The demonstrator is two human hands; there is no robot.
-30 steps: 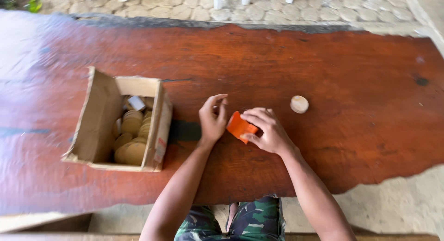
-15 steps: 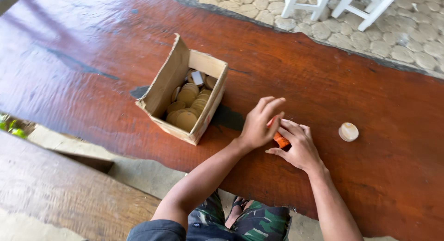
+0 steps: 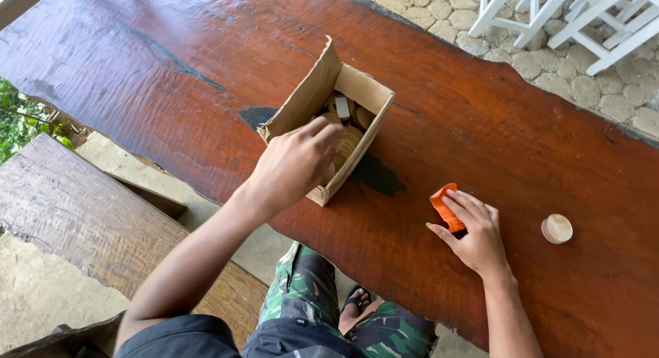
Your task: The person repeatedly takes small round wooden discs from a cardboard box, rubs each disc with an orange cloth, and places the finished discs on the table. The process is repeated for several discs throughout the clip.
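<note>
Cardboard box (image 3: 312, 104) of wooden discs, left hand (image 3: 295, 162) reaching in, right hand (image 3: 473, 234) holding orange pad (image 3: 445, 205)

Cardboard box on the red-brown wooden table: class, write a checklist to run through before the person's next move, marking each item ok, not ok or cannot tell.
1. Open brown cardboard box stands upright on the red-brown wooden table: ok.
2. Left hand is inside the box opening, over the round tan wooden discs: ok.
3. Left hand has gripped a disc: cannot tell, the fingers hide it.
4. Right hand presses the orange folded piece flat on the table: ok.
5. Small round pale disc lies apart from the right hand, away from the table edge: ok.
</note>
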